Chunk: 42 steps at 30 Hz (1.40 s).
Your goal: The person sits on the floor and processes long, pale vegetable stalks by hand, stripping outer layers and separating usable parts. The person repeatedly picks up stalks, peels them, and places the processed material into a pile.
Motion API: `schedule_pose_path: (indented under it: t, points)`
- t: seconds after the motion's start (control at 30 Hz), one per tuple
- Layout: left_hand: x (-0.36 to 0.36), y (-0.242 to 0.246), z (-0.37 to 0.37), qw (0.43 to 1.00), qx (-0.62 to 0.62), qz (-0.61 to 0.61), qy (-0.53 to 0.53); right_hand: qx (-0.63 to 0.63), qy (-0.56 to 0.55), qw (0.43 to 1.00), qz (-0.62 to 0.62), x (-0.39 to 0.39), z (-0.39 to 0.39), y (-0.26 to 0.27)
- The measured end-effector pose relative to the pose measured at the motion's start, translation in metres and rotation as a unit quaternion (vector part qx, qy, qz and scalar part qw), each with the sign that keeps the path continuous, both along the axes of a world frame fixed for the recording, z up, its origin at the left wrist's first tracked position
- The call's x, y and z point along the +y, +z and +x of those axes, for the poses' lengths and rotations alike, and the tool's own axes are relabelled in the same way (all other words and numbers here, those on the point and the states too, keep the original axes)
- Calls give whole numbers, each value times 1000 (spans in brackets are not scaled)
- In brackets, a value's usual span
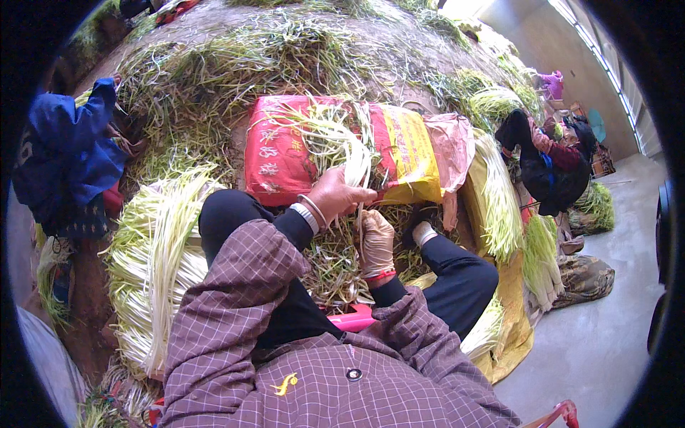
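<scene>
My left hand [336, 193], bare and wearing a bangle and a silver band at the wrist, grips a bunch of pale allium stalks, like blanched garlic shoots [357, 160]. Their leafy ends trail over a red and yellow printed sack [278, 150] lying before my knees. Just below, my right hand [376, 243] wears a thin translucent glove. Its fingers are closed on a thin pale strand [360, 227] hanging from the bunch. Under both hands lies a heap of stripped leaves and trimmings [332, 270].
Neat pale stalks [155, 267] are stacked at my left; more bundles [497, 203] lie on yellow sheeting [508, 331] at right. Uncleaned greens [251, 59] spread beyond the sack. People sit at left [75, 155] and right [556, 160]. A pink plastic object [350, 319] is between my legs.
</scene>
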<state>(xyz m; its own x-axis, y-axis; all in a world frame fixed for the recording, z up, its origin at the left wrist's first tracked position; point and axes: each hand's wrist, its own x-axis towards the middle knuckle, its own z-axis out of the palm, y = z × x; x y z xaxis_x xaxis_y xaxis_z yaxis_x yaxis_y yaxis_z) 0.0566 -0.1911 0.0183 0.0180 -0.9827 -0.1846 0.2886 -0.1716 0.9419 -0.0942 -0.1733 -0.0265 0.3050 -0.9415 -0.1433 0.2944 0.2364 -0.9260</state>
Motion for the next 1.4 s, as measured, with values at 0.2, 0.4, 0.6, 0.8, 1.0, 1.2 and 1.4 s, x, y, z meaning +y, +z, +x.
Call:
schedule_pose_path:
  t: [0.2,0.4,0.6,0.8,1.0,1.2,1.4]
  points:
    - [9,1,-14,868,-468,-162,43,71,7,996,-55,2,6,-41]
    - [21,4,-31,714,-659,-230,-49,289,144,930,-174,8,-7,-77]
    - [23,5,-41,676,-680,-279,-52,431,271,818,-268,19,-28,-162]
    - [19,12,-38,682,-669,-296,8,486,354,757,-255,28,-34,-196]
    - [18,9,-34,704,-665,-249,3,268,268,896,-233,1,-15,-75]
    - [14,12,-8,834,-547,-70,10,153,165,952,-209,11,26,-51]
    - [22,13,15,780,-620,-61,-55,50,266,961,-50,13,27,-58]
